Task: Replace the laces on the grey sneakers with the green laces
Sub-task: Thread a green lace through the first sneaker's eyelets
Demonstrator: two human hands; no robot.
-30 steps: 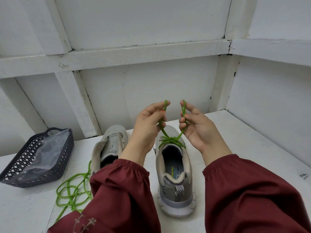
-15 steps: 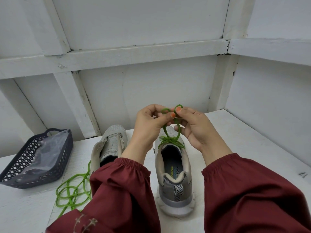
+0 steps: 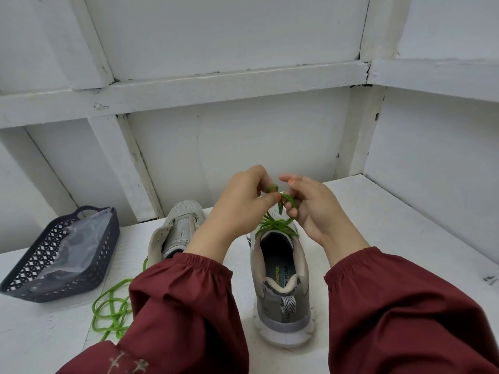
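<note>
At frame centre, left hand and right hand both pinch green lace loops above the grey sneaker, its insole reading "FOAM". Left of it lie a second sneaker, loose lace and dark basket.

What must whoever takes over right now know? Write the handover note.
Left hand and right hand: both pinch loops of the green lace above the laced sneaker, mid-bow.
Done: that sneaker is threaded with green.
Left: finish its bow; thread the other sneaker, which shows no lace, with the loose green lace lying on the table beside it, near the basket.
</note>
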